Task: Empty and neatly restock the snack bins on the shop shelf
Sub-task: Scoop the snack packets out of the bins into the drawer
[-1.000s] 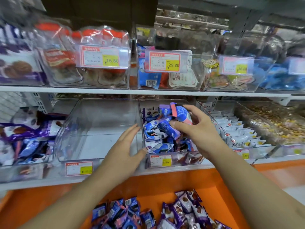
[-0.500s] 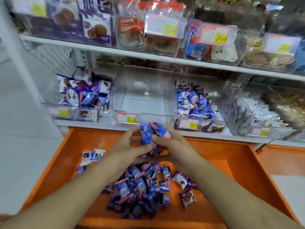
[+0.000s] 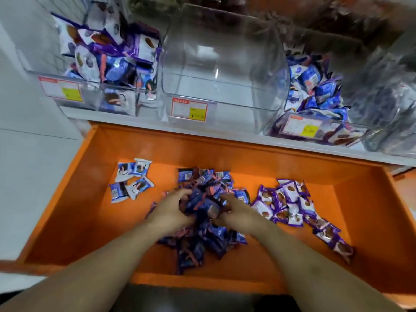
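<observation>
Down in the orange tray, the pile of dark blue snack packets lay at its middle, and both hands dug into it: the left hand and right hand each curled their fingers around packets. Purple packets lay just right, white-blue ones left. Above, the middle clear bin held nothing.
</observation>
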